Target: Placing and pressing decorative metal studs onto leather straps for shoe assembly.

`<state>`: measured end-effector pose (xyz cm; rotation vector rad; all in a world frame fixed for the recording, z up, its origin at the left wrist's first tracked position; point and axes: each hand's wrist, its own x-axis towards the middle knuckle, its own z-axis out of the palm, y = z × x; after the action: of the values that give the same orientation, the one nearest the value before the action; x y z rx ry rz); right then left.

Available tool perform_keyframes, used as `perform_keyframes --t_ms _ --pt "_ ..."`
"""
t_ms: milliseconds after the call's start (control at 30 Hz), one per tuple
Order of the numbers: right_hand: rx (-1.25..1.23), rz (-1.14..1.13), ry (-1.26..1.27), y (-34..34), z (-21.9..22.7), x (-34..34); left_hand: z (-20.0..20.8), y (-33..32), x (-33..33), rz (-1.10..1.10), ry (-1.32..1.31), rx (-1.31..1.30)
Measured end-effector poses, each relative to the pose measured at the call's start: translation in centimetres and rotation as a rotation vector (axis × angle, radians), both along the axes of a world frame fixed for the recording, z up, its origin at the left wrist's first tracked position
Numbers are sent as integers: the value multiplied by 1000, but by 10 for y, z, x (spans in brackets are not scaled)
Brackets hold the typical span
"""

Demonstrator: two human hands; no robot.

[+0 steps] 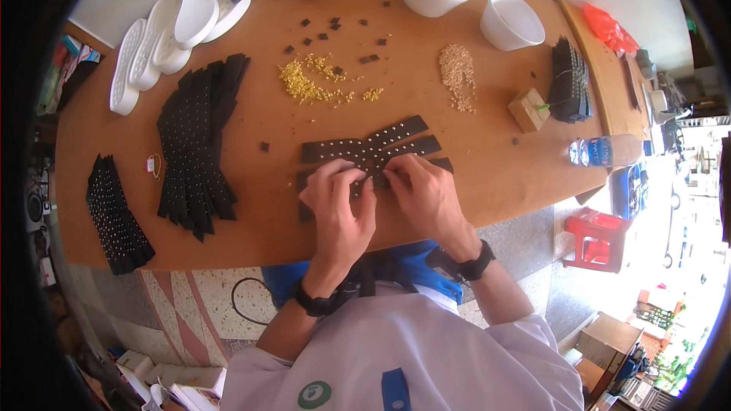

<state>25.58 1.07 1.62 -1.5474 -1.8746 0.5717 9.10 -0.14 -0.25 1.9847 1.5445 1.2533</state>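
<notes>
In front of me on the table lies a black studded strap piece (403,132), its several arms spreading left and right from a narrow middle. Rows of small silver studs run along the arms. My left hand (340,202) is bent over the piece's near left part, fingers curled and pinching at the strap. My right hand (428,194) grips the strap near its middle, thumb and forefinger together. Both sets of fingertips are close to each other; whether a small stud sits between them is too small to tell. The hands cover the piece's near arms.
Gold fasteners (301,85) and a copper-coloured heap (457,76) lie beyond the hands. White bowls (512,21) stand behind. Stacked studded straps (194,137) and white soles (128,68) are at the left. A wooden block (527,110) and a bottle (605,151) stand right.
</notes>
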Motion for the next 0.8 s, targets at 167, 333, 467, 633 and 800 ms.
perform_keyframes --t_ms 167,333,467,633,800 --pt "9 30 -3 3 1 2 1 0 1 0 8 -6" --pt "28 22 120 2 10 6 1 0 0 1 18 -2" --pt "-1 -164 172 3 21 37 1 -1 1 10 -1 -14" --pt "29 -454 113 37 14 113 2 -1 1 8 9 -19" --pt "-159 -504 249 53 -2 145 1 0 0 -14 0 -11"
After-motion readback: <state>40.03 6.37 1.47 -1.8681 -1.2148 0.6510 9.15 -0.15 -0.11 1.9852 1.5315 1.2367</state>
